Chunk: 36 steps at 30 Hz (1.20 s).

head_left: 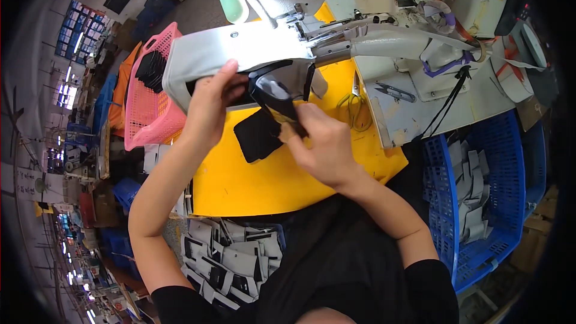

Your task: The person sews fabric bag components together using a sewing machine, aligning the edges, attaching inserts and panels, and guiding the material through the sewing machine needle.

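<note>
A light grey fabric case [210, 48] with a black lining lies at the sewing machine's needle and narrow arm [336, 51]. My left hand [211, 99] grips its near edge, thumb on top and fingers curled inside the opening. With closed fingers, my right hand [324, 141] holds a black fabric flap [277, 97] near the case's right end; a brownish bit shows by the fingertips, too small to name. Below the case, a black fabric square [255, 137] lies on the yellow table cover [252, 189].
Yellow-handled scissors [359, 111] and thread snips [395, 92] lie to the right. A pink basket [144, 111] holding black pieces stands at left. Grey pieces [234, 258] fill a container below the table, and a blue crate [447, 204] at right holds more.
</note>
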{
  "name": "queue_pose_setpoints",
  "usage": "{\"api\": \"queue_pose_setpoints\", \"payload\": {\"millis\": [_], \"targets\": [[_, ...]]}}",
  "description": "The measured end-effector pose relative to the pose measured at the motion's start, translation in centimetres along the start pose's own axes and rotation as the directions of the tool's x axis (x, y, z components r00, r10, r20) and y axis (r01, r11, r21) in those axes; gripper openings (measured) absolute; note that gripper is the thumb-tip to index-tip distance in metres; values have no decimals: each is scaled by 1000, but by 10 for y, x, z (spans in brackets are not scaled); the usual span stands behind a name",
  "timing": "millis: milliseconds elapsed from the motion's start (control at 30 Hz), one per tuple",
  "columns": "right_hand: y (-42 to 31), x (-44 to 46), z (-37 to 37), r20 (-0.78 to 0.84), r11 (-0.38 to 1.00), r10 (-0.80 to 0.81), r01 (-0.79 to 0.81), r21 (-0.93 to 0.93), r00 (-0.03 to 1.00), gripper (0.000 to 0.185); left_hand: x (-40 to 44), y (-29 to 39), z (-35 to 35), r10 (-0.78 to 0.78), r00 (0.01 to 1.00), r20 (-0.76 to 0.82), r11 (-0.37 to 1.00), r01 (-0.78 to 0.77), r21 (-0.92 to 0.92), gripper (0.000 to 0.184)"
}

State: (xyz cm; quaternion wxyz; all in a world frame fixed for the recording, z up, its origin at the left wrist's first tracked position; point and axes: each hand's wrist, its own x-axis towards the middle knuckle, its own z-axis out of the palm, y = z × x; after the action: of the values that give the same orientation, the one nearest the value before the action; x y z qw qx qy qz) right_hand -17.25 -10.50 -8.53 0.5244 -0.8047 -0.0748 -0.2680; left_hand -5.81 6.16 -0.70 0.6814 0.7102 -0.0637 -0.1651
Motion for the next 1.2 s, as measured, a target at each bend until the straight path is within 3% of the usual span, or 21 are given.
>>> {"api": "queue_pose_setpoints", "payload": {"millis": [33,133,167,300,333,367,433,467,500,567,600,667,700,733,800,833,933,967,1067,1133,1200], "targets": [[6,0,-9,25,996,34,-36,76,999,17,6,2,1,115,991,-70,987,-106,124,36],[24,-9,-40,4,938,215,-207,280,977,14,28,11,1,179,982,-53,979,-173,108,35],[28,-12,-46,3,939,210,-203,276,978,14,32,13,3,209,977,-48,974,-203,102,34],[32,-28,-49,-79,991,70,-61,119,994,17,31,16,20,205,979,4,975,-204,-88,36],[19,-26,-39,-1,992,-100,100,72,995,18,27,19,28,199,980,12,977,-198,-82,36],[11,-24,-32,83,965,-263,261,37,961,18,19,24,38,19,999,44,1000,-20,20,36],[14,-23,-21,100,972,-216,204,120,971,18,8,31,50,-340,939,43,918,322,232,38],[18,-22,-16,130,968,-178,150,200,975,18,10,30,49,-347,937,43,914,328,240,38],[20,-20,-13,163,957,-145,97,274,976,19,12,29,45,-331,940,86,874,271,404,40],[30,-6,-14,-53,980,162,-155,126,985,21,17,25,37,-315,932,179,731,118,672,46],[36,6,-10,-49,980,165,-159,122,985,21,20,29,36,-318,931,180,734,121,669,46],[55,27,7,-410,975,-20,-73,-210,912,21,31,51,36,-375,915,150,594,113,796,44],[67,28,13,-415,974,-18,-77,-213,910,21,39,58,34,-398,908,134,515,100,852,43],[82,28,20,-343,984,19,-79,-161,939,23,49,63,30,-397,907,141,514,93,853,43],[100,26,29,-178,994,82,-93,-54,981,26,68,67,17,-276,913,302,525,-120,843,42],[95,27,25,-176,994,80,-91,-55,981,26,72,67,14,-212,902,377,522,-222,823,41],[70,32,6,87,961,195,-172,-216,977,27,74,63,15,-293,902,318,489,-145,860,33],[64,36,3,89,962,193,-171,-214,977,27,75,62,16,-335,896,291,468,-110,877,29],[50,49,4,-313,999,-44,38,-27,949,19,67,53,16,-349,895,277,573,-29,819,25],[57,54,11,-358,995,-101,93,-41,928,16,62,46,12,-363,892,268,620,16,785,23],[65,59,15,-450,974,-225,208,-88,864,11,59,44,12,-369,864,343,631,-38,775,24]]}}
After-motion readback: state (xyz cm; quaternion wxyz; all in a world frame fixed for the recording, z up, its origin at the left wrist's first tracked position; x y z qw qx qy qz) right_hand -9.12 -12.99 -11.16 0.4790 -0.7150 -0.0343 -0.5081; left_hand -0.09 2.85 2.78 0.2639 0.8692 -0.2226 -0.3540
